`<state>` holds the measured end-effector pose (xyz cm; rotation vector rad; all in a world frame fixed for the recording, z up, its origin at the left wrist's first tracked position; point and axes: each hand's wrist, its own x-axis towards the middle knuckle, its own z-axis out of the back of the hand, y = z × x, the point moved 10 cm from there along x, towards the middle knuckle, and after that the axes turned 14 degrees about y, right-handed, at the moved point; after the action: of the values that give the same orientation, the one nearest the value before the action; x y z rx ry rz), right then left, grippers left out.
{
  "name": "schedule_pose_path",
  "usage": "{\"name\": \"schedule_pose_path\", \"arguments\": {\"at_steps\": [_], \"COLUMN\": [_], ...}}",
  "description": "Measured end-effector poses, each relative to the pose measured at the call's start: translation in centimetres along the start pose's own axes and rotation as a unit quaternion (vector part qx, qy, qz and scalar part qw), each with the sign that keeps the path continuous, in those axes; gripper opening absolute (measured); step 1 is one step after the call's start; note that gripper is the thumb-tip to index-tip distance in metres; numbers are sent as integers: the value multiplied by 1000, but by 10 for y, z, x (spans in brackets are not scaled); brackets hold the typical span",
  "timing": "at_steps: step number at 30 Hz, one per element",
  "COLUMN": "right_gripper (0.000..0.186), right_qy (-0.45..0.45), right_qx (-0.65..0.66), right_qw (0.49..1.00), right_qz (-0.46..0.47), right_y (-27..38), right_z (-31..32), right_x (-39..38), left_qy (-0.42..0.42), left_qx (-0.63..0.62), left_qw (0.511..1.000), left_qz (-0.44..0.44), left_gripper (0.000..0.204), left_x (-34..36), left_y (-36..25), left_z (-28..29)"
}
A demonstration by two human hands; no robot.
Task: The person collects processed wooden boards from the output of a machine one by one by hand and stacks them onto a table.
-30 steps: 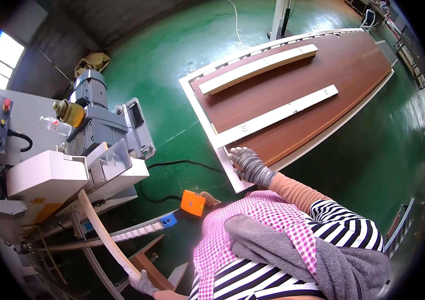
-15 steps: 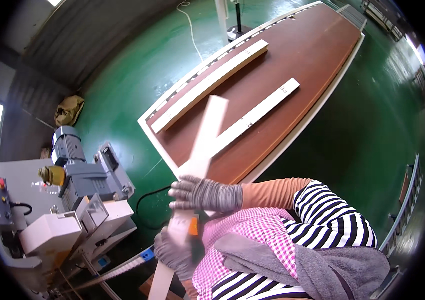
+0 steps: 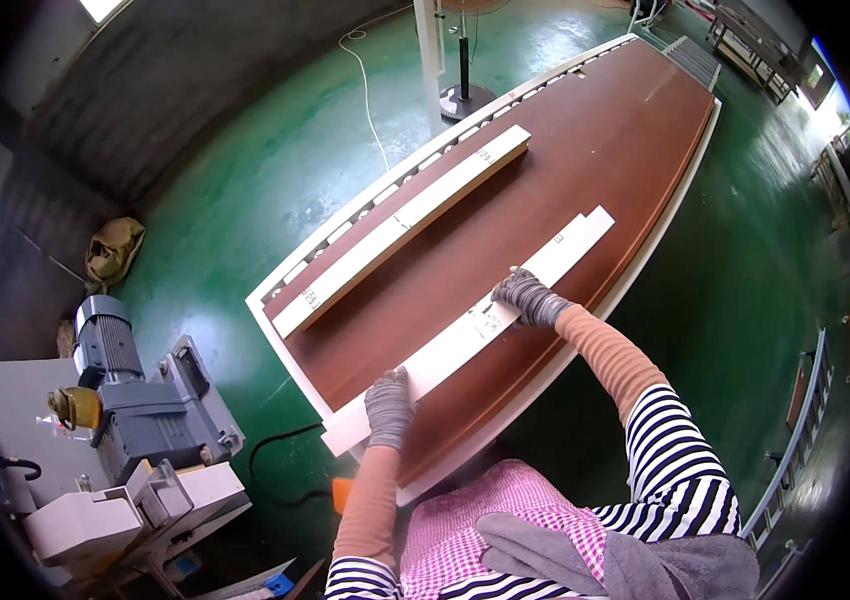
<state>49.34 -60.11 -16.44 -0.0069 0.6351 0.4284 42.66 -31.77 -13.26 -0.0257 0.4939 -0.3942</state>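
A long white board (image 3: 440, 355) lies lengthways on the near half of the brown table top (image 3: 635, 120), apparently overlapping another white piece beneath it. My left hand (image 3: 390, 405), in a grey knit fingerless glove, is closed on the board near its left end. My right hand (image 3: 530, 296), gloved alike, grips it further along, right of the middle, fingers curled over it. A second white board or stack (image 3: 410, 215), with pale wood sides, lies parallel on the far half of the table.
A grey motorised machine (image 3: 135, 420) with a control panel stands at the lower left. A black cable (image 3: 265, 450) runs on the green floor. A post (image 3: 430, 70) and round-based stand (image 3: 465, 98) are behind the table. A metal ladder-like frame (image 3: 795, 440) is at the right.
My left hand has lifted a strip from beside the machine and swung it up onto the table, over the near white piece. Both hands have moved out onto it.
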Motion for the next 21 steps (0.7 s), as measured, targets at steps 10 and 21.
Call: {"name": "schedule_pose_path", "arguments": {"at_steps": [10, 21], "right_gripper": [55, 73], "right_qy": [19, -174], "right_qx": [-84, -71], "right_qw": [994, 967], "right_qz": [-72, -171], "right_y": [-52, -38], "right_z": [-22, 78], "right_x": [46, 106], "left_qy": [80, -10], "left_qx": [-35, -15], "left_qw": [991, 983], "left_qz": [98, 185], "left_gripper": [86, 102], "left_x": [41, 104], "left_y": [67, 146], "left_z": [-50, 6]}}
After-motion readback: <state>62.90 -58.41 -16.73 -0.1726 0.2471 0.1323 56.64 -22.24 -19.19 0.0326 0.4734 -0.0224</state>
